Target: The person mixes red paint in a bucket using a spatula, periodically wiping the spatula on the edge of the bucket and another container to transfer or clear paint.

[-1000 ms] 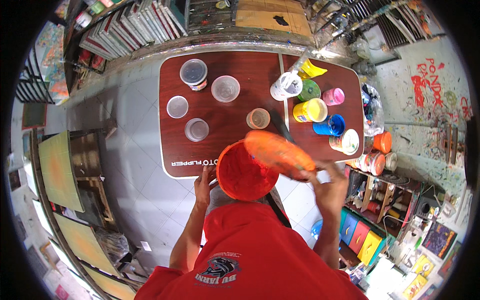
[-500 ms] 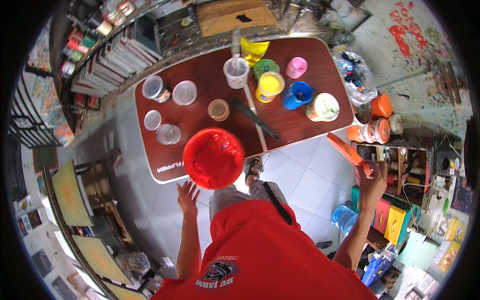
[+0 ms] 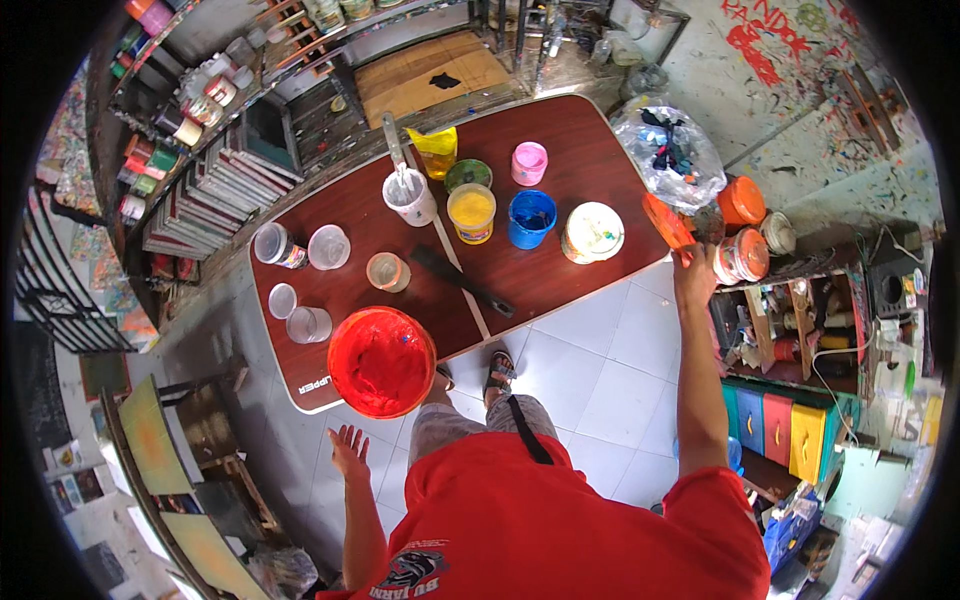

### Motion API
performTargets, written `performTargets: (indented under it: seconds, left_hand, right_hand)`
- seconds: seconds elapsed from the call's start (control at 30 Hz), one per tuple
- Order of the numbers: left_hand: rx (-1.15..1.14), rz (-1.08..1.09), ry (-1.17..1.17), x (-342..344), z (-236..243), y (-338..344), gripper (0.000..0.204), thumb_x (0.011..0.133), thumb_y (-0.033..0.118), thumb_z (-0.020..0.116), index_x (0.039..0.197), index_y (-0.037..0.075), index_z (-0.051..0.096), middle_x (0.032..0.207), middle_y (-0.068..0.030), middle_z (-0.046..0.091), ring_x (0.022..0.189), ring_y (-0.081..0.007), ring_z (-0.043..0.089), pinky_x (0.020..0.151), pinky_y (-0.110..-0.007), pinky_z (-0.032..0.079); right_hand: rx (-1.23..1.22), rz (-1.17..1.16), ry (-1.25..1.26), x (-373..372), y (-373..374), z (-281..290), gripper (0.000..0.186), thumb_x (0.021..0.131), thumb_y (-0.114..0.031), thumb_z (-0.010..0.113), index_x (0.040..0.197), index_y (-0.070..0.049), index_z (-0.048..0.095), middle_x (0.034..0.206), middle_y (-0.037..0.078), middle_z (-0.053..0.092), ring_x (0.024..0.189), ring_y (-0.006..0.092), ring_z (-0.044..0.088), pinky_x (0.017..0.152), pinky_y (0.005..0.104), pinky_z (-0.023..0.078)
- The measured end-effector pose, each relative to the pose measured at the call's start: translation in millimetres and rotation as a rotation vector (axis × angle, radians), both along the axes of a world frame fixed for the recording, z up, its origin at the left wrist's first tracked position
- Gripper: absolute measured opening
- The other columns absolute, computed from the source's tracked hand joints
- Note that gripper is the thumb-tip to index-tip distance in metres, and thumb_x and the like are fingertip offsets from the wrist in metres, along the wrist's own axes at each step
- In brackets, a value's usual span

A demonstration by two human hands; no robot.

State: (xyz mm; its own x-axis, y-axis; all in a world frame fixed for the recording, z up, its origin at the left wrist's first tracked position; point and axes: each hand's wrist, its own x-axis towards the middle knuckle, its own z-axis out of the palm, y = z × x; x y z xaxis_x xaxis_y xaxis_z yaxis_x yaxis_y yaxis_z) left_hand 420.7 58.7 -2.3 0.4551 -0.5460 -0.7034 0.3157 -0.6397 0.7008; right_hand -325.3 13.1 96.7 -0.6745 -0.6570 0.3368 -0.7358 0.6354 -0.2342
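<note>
- Head view; clock positions from table (image 3: 590, 185) centre.
- Right hand (image 3: 697, 277), at 3: arm stretched out, fingers bent and closed on the near edge of orange lid (image 3: 668, 220).
- Orange lid: at 3, tilted, just past the table's right edge in view; whether it touches plastic bag (image 3: 700, 170) behind can't be told.
- Left hand (image 3: 349, 452), at 7: fingers spread well open, holding nothing, just beside and apart from red bucket (image 3: 423, 393).
- Red bucket: at 7, mouth up, uncovered, overlapping the table's near edge; red paint (image 3: 383, 350) inside, lumpy surface.
- Black tool (image 3: 462, 282): lies flat near centre, along the 10-to-4 line.
- White cup (image 3: 410, 207) with brush (image 3: 392, 140) standing in it: 11.
- Yellow pouch (image 3: 435, 155) and green tub (image 3: 468, 176): 12, just beside each other.
- Yellow tub (image 3: 471, 212): 1, open.
- Pink tub (image 3: 529, 163): between 1 and 2.
- Blue tub (image 3: 531, 215): 2, open, blue inside.
- White tub (image 3: 594, 235): 3, stained top.
- Small cup (image 3: 388, 272): between 8 and 9, orange-tinged rim.
- Four clear cups (image 3: 309, 324): 8 to 9, grouped at the left end.
- Off table: orange-topped jars (image 3: 741, 257) at 3; coloured drawers (image 3: 777, 430) at 4.
</note>
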Motion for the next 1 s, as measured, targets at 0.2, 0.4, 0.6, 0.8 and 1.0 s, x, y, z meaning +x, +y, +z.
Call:
performTargets:
  seconds: [0.2, 0.4, 0.6, 0.8, 1.0]
  left_hand:
    - [-0.016, -0.024, -0.065, -15.6, 25.7, 7.9, 0.082, 0.100, 0.066, 0.048, 0.147, -0.001, 0.046, 0.145, -0.0154, 0.056, 0.127, -0.0295, 0.059, 0.100, -0.044, 0.053]
    - [-0.003, 0.050, -0.123, -26.4, 42.0, 30.0, 0.086, 0.099, 0.068, 0.047, 0.146, -0.004, 0.046, 0.144, -0.0180, 0.056, 0.125, -0.0317, 0.060, 0.100, -0.045, 0.052]
    - [0.005, 0.092, -0.078, -44.8, 40.2, 44.6, 0.085, 0.101, 0.066, 0.044, 0.148, -0.004, 0.043, 0.146, -0.0171, 0.054, 0.128, -0.0317, 0.058, 0.104, -0.045, 0.049]
    - [0.010, 0.187, 0.062, -60.3, 6.8, 22.3, 0.078, 0.102, 0.062, 0.044, 0.147, -0.002, 0.045, 0.139, -0.0166, 0.060, 0.122, -0.0294, 0.062, 0.100, -0.044, 0.053]
    - [-0.004, 0.191, -0.066, -60.6, 14.1, 2.8, 0.057, 0.104, 0.046, 0.053, 0.139, 0.000, 0.056, 0.125, -0.0136, 0.067, 0.104, -0.0239, 0.068, 0.084, -0.038, 0.057]
  right_hand:
    - [0.045, 0.166, -0.086, -31.6, -85.2, -70.7, 0.034, 0.082, -0.025, 0.081, 0.105, -0.007, 0.064, 0.120, 0.017, 0.057, 0.096, 0.0434, 0.066, 0.082, 0.0540, 0.053]
    - [0.114, 0.375, -0.120, -48.0, -103.5, -94.9, 0.028, 0.082, -0.024, 0.079, 0.103, -0.008, 0.067, 0.112, 0.012, 0.060, 0.097, 0.0385, 0.067, 0.080, 0.0492, 0.055]
    - [-0.138, 0.089, -0.181, -4.1, -56.1, -85.4, 0.032, 0.095, -0.033, 0.071, 0.102, -0.002, 0.068, 0.086, 0.013, 0.063, 0.083, 0.0295, 0.066, 0.077, 0.0418, 0.053]
    - [0.000, 0.833, -0.436, 170.6, 0.2, -166.9, 0.041, 0.093, -0.029, 0.069, 0.125, -0.004, 0.064, 0.121, 0.020, 0.063, 0.115, 0.0370, 0.061, 0.100, 0.0466, 0.048]
    - [0.282, 0.763, -0.277, 308.5, -95.7, -149.2, 0.061, 0.088, -0.032, 0.074, 0.138, -0.003, 0.055, 0.134, 0.021, 0.053, 0.125, 0.0395, 0.052, 0.101, 0.0508, 0.047]
